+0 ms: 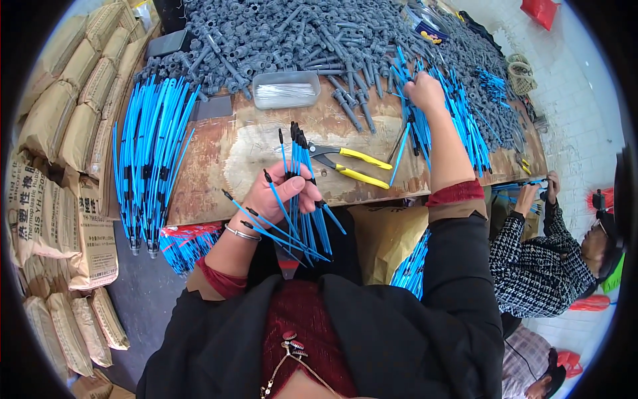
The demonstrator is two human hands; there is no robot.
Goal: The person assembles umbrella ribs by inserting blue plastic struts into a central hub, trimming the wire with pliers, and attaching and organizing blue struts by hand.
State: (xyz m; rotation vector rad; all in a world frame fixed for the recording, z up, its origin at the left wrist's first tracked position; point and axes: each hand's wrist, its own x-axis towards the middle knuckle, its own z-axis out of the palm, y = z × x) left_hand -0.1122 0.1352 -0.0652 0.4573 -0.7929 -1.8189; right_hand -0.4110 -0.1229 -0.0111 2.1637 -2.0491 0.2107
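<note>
My left hand (pixel 282 199) is closed around a bunch of thin blue tubes with black end fittings (pixel 309 219), held over the table's front edge. Several of these tubes fan out below and beside the fingers. My right hand (pixel 425 92) is stretched to the back right, into a pile of similar blue tubes (pixel 458 113). Its fingers are curled together, and what they grip, if anything, is hidden. Pliers with yellow handles (pixel 355 163) lie just right of the held bunch. Behind them stands a clear plastic box (pixel 286 91) of thin white sticks.
Grey plastic fittings (pixel 292 40) are heaped along the back. A bundle of blue tubes (pixel 149 139) overhangs the table's left edge. Stacked brown paper sacks (pixel 63 120) flank the left side. Another person (pixel 541 259) handles blue tubes at the right. A brown sack (pixel 389 236) sits under the table edge.
</note>
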